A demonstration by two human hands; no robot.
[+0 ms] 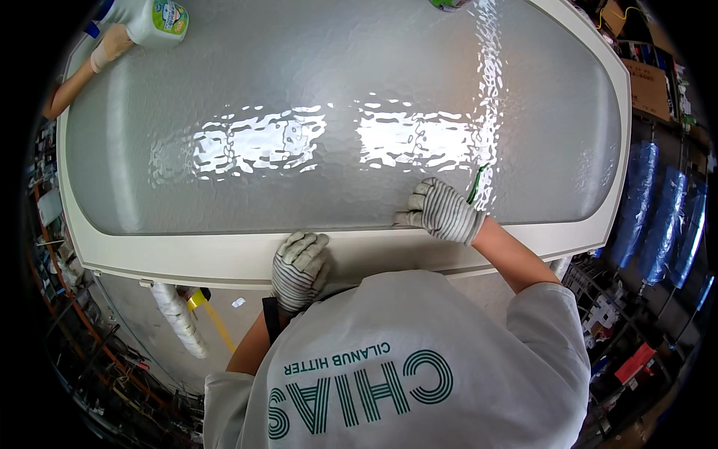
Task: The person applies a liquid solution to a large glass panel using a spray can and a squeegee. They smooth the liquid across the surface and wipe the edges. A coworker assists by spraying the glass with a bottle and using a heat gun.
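A large textured glass panel [351, 67] lies in front of me, set in a cream frame [187, 251]. My left hand [301, 269], in a grey-striped work glove, rests on the near side of the frame, palm down with its fingers extended. To its right, over the glass close to the inner edge of the frame, my right hand [443, 209] wears a matching glove. Its fingers are curled closed; whatever they grip, if anything, is hidden. A thin green strip [476, 185] shows just beside its wrist, and I cannot tell whether the hand holds it.
At the far left, another person's gloved hand [112, 46] is at a white jug [161, 22]. Part of a green container [449, 4] shows at the far edge. Blue plastic-wrapped rolls [636, 202] and a cardboard box [647, 88] stand right. A wrapped leg [178, 318] is below the frame.
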